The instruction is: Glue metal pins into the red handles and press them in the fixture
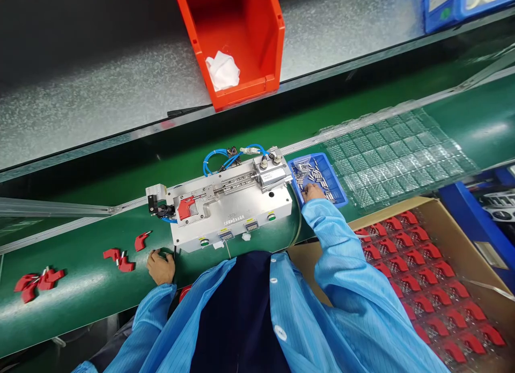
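Observation:
My left hand (161, 267) rests on the green bench at the left end of a metal fixture (233, 206), its fingers loosely bent and apart, with nothing seen in them. Nearby on its left lie several red plastic parts (141, 241), some with a metal pin sticking out. Another red part (186, 207) sits in the fixture's left end, in line with a rod and a pneumatic cylinder (272, 176). My right hand (313, 192) reaches into a blue tray (341, 197) of small metal pins (317, 175). Its fingertips are drawn together; what they hold is hidden.
A red bin (273, 86) holding a crumpled white piece (223, 71) stands on the shelf above. Clear blister trays (398, 155) lie right of the blue tray. An open cardboard box (454, 217) with rows of red parts stands at lower right. Blue air hoses (207, 161) loop behind the fixture.

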Demonstrator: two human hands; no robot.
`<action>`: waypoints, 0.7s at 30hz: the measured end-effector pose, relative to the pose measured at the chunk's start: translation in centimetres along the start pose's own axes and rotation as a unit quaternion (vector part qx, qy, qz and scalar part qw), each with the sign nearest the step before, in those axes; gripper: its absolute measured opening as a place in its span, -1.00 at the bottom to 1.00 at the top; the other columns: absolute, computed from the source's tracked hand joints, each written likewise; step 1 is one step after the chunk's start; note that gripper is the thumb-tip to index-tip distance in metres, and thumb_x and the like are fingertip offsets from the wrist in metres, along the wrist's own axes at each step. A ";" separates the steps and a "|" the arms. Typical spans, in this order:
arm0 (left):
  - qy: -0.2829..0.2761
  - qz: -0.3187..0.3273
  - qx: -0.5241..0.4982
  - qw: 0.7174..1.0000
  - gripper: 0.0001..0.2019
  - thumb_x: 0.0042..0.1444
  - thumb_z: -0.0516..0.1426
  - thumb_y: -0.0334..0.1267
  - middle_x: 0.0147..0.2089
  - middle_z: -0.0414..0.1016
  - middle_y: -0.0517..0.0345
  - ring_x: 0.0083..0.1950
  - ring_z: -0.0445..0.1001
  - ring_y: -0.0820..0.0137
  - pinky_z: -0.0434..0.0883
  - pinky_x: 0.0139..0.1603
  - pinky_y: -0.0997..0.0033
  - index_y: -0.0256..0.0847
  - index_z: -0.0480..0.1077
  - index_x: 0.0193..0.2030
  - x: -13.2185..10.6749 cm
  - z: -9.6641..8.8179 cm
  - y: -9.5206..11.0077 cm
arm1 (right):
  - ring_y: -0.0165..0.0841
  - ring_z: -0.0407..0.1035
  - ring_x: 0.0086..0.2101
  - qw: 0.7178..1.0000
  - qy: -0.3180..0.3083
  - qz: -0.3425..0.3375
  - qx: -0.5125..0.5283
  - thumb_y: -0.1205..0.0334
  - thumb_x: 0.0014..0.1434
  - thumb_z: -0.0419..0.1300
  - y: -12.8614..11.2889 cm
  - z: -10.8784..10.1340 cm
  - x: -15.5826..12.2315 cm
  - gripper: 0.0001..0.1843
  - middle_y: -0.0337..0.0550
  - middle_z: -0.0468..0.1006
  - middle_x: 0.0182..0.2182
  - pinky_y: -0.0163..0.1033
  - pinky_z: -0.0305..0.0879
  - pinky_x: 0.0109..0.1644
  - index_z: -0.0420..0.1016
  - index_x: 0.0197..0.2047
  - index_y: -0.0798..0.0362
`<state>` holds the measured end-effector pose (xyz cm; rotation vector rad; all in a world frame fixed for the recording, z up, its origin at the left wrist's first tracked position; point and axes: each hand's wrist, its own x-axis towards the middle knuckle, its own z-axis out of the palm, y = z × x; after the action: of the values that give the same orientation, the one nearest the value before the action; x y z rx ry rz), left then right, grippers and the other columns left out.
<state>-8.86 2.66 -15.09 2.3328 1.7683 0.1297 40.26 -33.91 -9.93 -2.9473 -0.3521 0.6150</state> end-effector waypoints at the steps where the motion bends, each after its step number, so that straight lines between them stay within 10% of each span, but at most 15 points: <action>1: 0.000 0.000 0.001 1.000 -0.53 0.20 0.05 -0.26 0.32 0.35 -0.51 0.39 0.31 -0.20 0.31 0.33 -0.21 -0.44 0.34 0.21 0.0 -0.1 0.1 | -0.14 0.50 0.02 1.000 0.000 0.000 0.001 0.21 0.31 0.21 0.0 0.0 0.0 -0.75 0.10 0.54 0.07 -0.14 0.40 0.12 0.56 0.03 0.05; 21: 0.005 -0.006 -0.006 1.000 -0.55 0.19 0.08 -0.30 0.30 0.34 -0.46 0.37 0.31 -0.21 0.31 0.33 -0.25 -0.41 0.33 0.21 -0.1 -0.2 0.4 | -0.15 0.50 0.05 1.000 -0.001 0.018 0.009 0.17 0.32 0.23 -0.2 0.1 0.2 -0.76 0.03 0.57 0.06 -0.15 0.40 0.14 0.58 0.01 0.01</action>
<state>-8.58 2.50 -14.84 2.3159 1.7814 0.1509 40.35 -33.67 -10.04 -2.9419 -0.2918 0.6210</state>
